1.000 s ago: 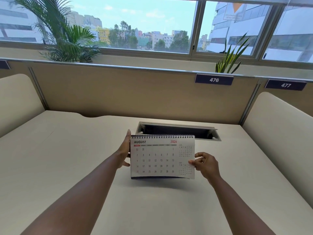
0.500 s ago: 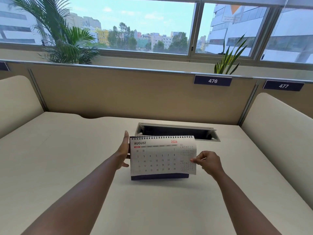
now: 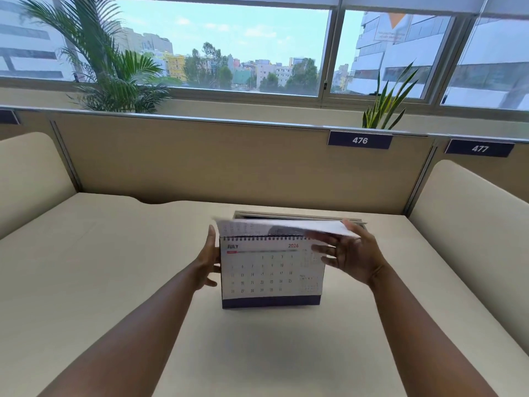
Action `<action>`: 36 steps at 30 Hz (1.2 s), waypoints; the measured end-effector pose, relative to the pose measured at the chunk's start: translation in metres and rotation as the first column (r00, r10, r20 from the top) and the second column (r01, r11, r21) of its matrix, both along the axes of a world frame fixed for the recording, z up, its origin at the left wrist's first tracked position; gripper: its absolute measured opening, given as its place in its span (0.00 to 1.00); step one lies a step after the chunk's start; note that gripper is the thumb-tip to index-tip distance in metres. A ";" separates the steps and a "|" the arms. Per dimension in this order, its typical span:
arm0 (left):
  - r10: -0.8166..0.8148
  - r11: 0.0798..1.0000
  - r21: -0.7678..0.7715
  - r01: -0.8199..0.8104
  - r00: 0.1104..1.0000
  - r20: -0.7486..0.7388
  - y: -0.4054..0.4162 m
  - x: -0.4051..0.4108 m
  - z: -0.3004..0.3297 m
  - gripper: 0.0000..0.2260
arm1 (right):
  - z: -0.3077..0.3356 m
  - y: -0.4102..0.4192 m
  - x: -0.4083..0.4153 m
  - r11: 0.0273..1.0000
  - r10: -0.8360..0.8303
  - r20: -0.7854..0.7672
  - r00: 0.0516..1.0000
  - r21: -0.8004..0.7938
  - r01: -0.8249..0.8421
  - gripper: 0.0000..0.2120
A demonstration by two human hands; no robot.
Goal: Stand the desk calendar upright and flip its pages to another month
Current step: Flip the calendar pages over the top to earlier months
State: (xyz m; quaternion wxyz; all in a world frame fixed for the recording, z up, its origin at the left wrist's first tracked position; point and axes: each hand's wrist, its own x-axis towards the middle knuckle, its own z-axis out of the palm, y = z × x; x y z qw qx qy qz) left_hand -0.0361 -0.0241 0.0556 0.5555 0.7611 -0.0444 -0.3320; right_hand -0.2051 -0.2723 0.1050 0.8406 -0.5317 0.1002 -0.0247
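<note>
A white spiral-bound desk calendar (image 3: pixel 269 275) with a dark blue base stands upright on the beige desk (image 3: pixel 257 353), its front showing JULY 2026. One page (image 3: pixel 283 227) is raised roughly level above the spiral, blurred by motion. My right hand (image 3: pixel 350 260) is under that page's right end, thumb on its edge and fingers spread below. My left hand (image 3: pixel 209 260) grips the calendar's left edge, thumb pointing up along it.
A cable tray opening (image 3: pixel 297 215) lies in the desk just behind the calendar. Padded beige dividers (image 3: pixel 469 224) flank the desk, and a partition with labels 476 (image 3: pixel 359 140) and 477 runs across the back. Plants stand by the window.
My right hand has lifted the AUGUST page up over the spiral from its right edge. JULY now shows on the front. My left hand has stayed on the left edge.
</note>
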 end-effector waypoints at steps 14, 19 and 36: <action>-0.008 0.999 0.038 0.008 1.000 0.000 -0.002 0.002 0.002 0.38 | 0.006 0.016 0.025 0.999 -0.026 0.000 1.000 0.023 0.026 0.31; -0.009 1.000 0.029 0.008 1.000 0.005 -0.002 0.006 0.000 0.33 | -0.005 0.015 0.022 0.946 -0.314 0.052 0.948 -0.073 0.317 0.14; 0.021 0.997 0.079 -0.022 1.000 0.011 -0.008 0.007 0.000 0.28 | -0.082 0.022 0.016 0.512 -0.771 -0.116 0.626 -0.698 0.501 0.09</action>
